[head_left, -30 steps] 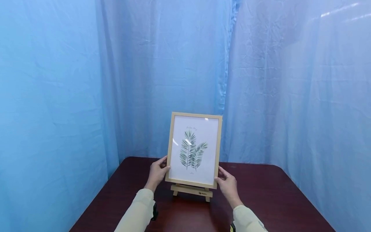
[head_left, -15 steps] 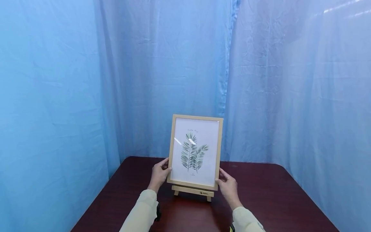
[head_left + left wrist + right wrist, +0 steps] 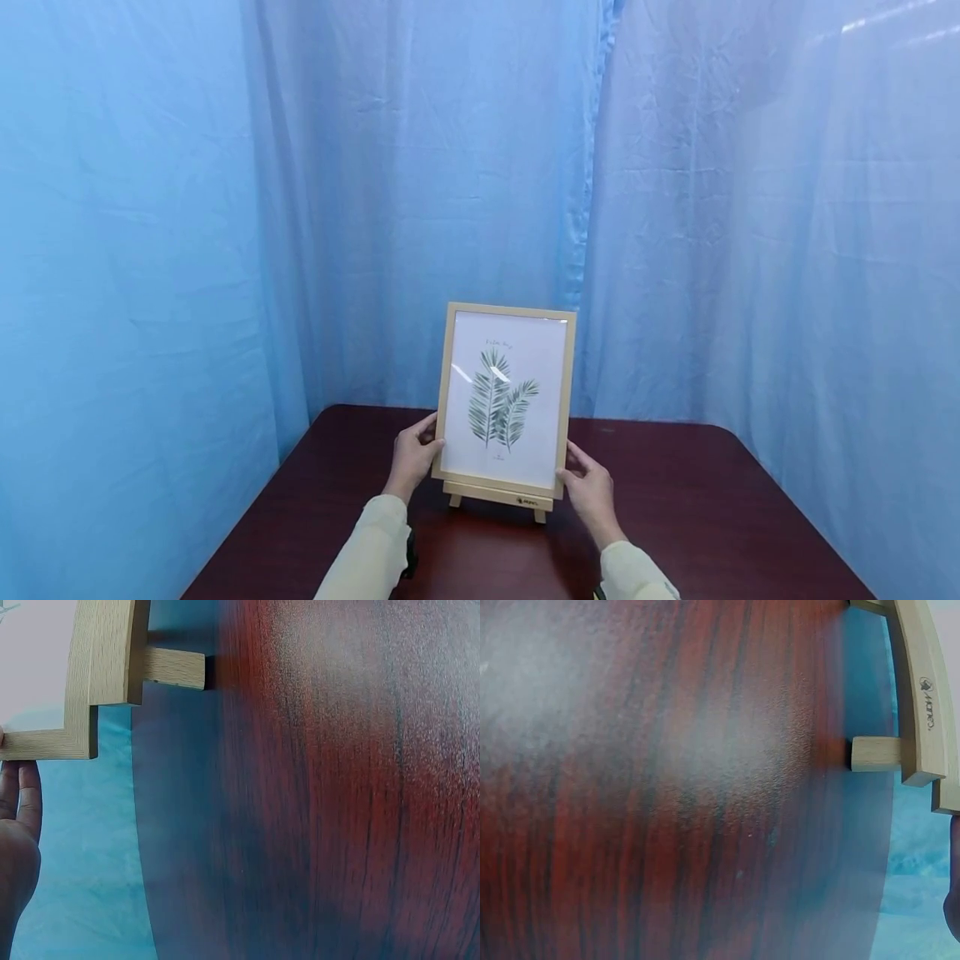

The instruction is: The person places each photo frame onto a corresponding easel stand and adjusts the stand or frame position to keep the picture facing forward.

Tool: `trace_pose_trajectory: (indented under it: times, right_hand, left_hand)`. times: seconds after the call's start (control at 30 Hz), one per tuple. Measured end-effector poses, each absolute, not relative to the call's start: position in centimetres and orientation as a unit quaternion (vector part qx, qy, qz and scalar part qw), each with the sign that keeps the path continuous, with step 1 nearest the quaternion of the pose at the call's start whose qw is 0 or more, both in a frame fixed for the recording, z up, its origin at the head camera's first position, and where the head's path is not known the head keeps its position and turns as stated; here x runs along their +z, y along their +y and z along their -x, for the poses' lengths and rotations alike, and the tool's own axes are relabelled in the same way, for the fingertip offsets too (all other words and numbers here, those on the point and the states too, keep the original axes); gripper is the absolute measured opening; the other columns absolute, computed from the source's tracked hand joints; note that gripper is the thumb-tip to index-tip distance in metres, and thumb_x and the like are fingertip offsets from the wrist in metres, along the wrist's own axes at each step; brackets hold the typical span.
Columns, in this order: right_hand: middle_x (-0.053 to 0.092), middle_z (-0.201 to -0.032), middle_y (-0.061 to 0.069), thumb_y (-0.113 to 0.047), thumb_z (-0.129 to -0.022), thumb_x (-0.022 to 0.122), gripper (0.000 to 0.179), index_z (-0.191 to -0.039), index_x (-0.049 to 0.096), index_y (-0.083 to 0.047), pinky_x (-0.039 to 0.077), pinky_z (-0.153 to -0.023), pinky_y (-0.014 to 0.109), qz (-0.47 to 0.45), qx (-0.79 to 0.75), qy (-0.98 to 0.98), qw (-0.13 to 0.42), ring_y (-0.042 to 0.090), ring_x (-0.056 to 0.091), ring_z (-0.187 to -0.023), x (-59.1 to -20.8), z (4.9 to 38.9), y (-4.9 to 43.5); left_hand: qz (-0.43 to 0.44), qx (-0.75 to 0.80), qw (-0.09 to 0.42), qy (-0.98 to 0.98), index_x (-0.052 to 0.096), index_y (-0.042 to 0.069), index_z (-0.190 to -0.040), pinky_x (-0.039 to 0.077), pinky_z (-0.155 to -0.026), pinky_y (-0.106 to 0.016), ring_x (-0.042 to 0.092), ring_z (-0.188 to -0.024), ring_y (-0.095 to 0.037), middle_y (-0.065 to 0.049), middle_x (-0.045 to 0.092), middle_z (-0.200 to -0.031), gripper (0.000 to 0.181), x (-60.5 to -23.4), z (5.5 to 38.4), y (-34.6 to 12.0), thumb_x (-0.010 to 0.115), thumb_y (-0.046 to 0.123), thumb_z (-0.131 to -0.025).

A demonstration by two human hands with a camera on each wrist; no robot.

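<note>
A picture frame [image 3: 507, 400] with a pale wood border and a green palm-leaf print stands nearly upright, leaning slightly back. Its lower edge sits at the ledge of a small wooden easel [image 3: 498, 495]. My left hand [image 3: 411, 457] grips the frame's left side low down, thumb on the front and fingers behind. On the opposite side my right hand [image 3: 590, 487] pinches the lower right edge the same way. In the left wrist view, fingers [image 3: 28, 796] touch the frame's side beside the easel ledge [image 3: 112, 652]. The right wrist view catches the ledge [image 3: 922, 705] with its small logo and one foot.
The easel's feet stand on a dark red-brown wooden table [image 3: 675, 500] with rounded far corners. Light blue curtains [image 3: 450, 167] hang behind the table and along both sides. Pale sleeves [image 3: 367, 550] cover both forearms.
Both hands have lowered the picture frame a little. The gap between its bottom edge and the easel's ledge has closed up. The grip of both hands stays the same.
</note>
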State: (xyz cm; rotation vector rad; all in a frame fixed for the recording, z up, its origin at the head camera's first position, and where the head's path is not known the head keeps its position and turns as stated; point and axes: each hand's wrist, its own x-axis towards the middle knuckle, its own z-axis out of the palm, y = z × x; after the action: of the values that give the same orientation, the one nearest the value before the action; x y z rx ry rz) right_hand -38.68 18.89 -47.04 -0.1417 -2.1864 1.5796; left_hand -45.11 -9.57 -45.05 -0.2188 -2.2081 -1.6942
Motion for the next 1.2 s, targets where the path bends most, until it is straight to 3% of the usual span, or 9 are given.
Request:
trace_pose_trajectory:
  times: [0.43, 1.2]
  right_hand:
    - [0.067, -0.12, 0.02, -0.006, -0.094, 0.066, 0.046, -0.139, 0.058, -0.005, 0.057, -0.083, 0.039, 0.045, 0.568, -0.794, 0.213, 0.032, 0.066, -0.107, -47.3, 39.1, 18.8]
    - [0.067, -0.118, 0.022, -0.005, -0.095, 0.065, 0.043, -0.137, 0.058, -0.001, 0.057, -0.083, 0.04, 0.057, 0.551, -0.804, 0.217, 0.032, 0.062, -0.108, -47.5, 39.8, 19.3]
  left_hand:
    - [0.067, -0.59, 0.17, -0.787, 0.062, 0.005, -0.135, 0.058, -0.08, -0.04, 0.064, -0.099, -0.028, -0.017, 0.069, -0.113, 0.051, -45.3, 45.4, -9.9, 0.07, -0.008, -0.086]
    - [0.065, -0.598, 0.149, -0.784, 0.061, 0.009, -0.137, 0.058, -0.08, -0.04, 0.065, -0.101, -0.028, -0.015, 0.068, -0.115, 0.055, -45.6, 45.5, -9.7, 0.069, -0.009, -0.086]
